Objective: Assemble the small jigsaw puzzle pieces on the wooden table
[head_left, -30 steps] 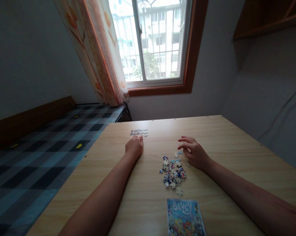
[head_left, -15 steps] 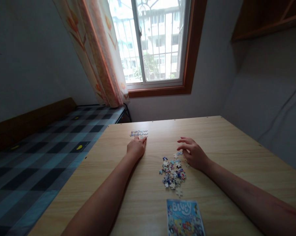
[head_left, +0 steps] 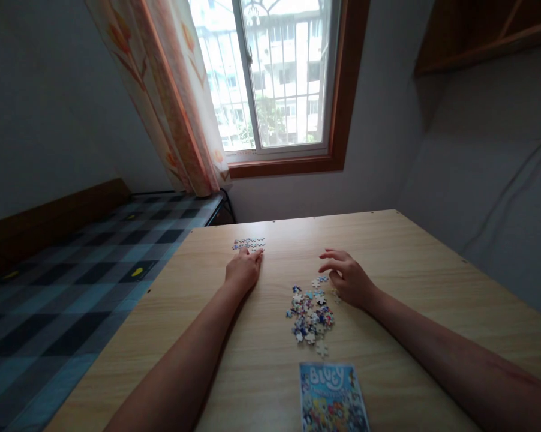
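The left hand (head_left: 243, 271) lies knuckles-up on the table (head_left: 409, 252), with its fingers stretched forward and close together. Its fingertips reach the near edge of a small flat patch of joined puzzle pieces (head_left: 249, 243), touching it or nearly so. Whether a piece is pinched under those fingers cannot be told. Beyond the patch, the pale wood-grain top runs on to its far edge. To the left of this hand there is open tabletop as far as the side edge, where a bed (head_left: 72, 282) with a blue and black checked cover stands close alongside.

The right hand (head_left: 349, 282) is half spread, fingers loosely curved and apart, and holds nothing that shows. It sits at the far right corner of a heap of loose puzzle pieces (head_left: 310, 312), its thumb side just beside the outermost few. The pieces are small, knobbed cardboard printed in blue, white and red, some lying pale side up. The heap is thin and scattered rather than stacked. To the right of this hand and beyond it, smooth laminate lies open up to the table's right edge, near a grey wall (head_left: 499, 180).

A strip of open tabletop separates the two hands. Nearer the person than the heap, well behind both hands, lies a glossy picture card (head_left: 333, 399) with blue lettering, cut off by the lower edge of the view.
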Available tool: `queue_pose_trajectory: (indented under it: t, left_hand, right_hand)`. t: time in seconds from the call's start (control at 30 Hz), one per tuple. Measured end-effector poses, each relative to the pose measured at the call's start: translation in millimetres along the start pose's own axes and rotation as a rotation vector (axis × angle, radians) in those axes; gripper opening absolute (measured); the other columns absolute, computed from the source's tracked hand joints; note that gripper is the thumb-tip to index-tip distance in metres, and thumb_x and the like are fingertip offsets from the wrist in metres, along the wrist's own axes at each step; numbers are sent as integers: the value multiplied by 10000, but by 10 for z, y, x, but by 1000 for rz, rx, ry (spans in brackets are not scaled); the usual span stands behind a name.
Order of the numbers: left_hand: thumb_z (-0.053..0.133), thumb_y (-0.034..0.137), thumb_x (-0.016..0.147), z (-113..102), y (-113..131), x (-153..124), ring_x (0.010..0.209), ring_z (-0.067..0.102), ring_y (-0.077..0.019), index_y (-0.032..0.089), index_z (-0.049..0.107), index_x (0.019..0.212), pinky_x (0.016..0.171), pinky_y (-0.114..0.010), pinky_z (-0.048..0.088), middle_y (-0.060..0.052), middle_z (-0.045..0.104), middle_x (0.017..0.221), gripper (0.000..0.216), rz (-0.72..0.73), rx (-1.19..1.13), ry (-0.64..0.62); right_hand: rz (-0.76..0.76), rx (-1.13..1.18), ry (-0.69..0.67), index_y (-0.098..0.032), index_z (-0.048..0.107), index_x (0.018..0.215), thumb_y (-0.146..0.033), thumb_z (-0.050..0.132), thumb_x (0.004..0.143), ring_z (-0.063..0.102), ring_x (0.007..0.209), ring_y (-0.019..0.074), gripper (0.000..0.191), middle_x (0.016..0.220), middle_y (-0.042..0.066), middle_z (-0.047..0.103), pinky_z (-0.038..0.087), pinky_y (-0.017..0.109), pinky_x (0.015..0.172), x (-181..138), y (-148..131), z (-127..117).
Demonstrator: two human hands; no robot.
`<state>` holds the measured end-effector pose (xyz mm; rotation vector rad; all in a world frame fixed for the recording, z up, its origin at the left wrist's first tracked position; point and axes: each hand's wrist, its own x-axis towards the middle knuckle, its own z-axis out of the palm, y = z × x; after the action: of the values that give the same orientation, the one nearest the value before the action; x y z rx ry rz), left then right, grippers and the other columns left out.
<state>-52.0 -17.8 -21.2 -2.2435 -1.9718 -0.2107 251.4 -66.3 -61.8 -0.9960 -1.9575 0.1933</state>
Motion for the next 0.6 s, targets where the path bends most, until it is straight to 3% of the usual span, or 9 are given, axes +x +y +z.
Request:
queue_pose_trajectory:
  t: [0.2,0.33,0.47,0.6]
  left_hand:
    - [326,448,1015,-35,11,-8,876,639,-235,358,652,1305,701,-309,475,-98,598,1084,446,-9,-5,-27]
    - [367,415,1008,-41,45,-32,898,639,-227,307,640,1322,732,-306,477,-97,612,1085,430,11,-50,32]
    - [396,370,999,-70,132,-92,902,639,-207,243,664,1218,759,-301,475,-84,641,1095,369,185,-129,81]
    - [446,403,976,-104,229,-157,816,632,-188,207,675,942,725,-293,458,-64,679,965,304,423,-173,-7]
  right_hand:
    - [-34,-21,-47,-247,753,747,44,497,667,545,1250,279,396,1160,54,698,452,514,1049,3,-11,2]
    - [-42,-32,-78,-250,760,787,11,536,695,547,1248,286,356,1171,57,696,438,523,1056,9,-37,-8]
    - [-47,-21,-116,-250,749,832,-42,569,737,513,1289,294,291,1207,63,681,407,539,1078,16,-83,-49]
    - [-95,21,-244,-255,741,875,-113,639,760,436,1374,313,210,1314,63,632,355,555,1117,24,-151,-110]
